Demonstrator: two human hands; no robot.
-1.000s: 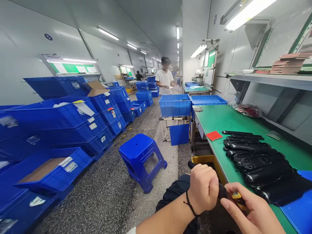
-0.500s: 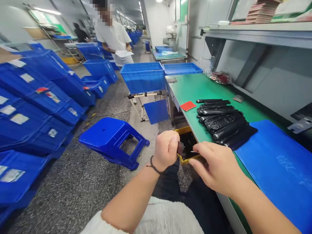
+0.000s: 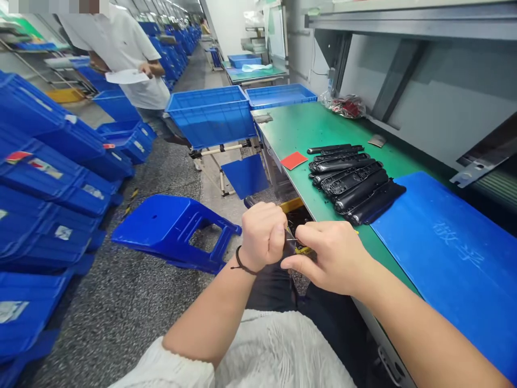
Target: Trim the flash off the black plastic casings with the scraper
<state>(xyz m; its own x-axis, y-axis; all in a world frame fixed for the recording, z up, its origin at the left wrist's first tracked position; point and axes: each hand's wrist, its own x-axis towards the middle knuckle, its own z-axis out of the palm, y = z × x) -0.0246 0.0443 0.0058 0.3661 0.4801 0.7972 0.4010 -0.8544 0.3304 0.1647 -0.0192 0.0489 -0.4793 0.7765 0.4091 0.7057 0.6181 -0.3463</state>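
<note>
My left hand [image 3: 264,237] is wrapped round a long black part [image 3: 290,245], whose ends stick out on both sides of the fist. My right hand [image 3: 329,256] is at the part's near end, thumb and fingers closing on a thin metal blade [image 3: 291,239] that touches it. Below both hands is a yellow bin [image 3: 293,205] with dark pieces inside, partly hidden. Several black plastic shells [image 3: 355,180] lie in a row on the green table [image 3: 299,126], beside a red card [image 3: 294,160] and a blue mat [image 3: 452,258].
A blue stool [image 3: 161,223] stands on the floor to the left. Stacked blue crates [image 3: 36,199] line the left side. A blue bin [image 3: 212,116] rests on a stand ahead. Someone in a white shirt [image 3: 121,48] holds paper. A shelf [image 3: 404,21] overhangs the table.
The view has shifted. My right hand has come closer to my left fist, and the blade now meets the black part. The person in white appears nearer.
</note>
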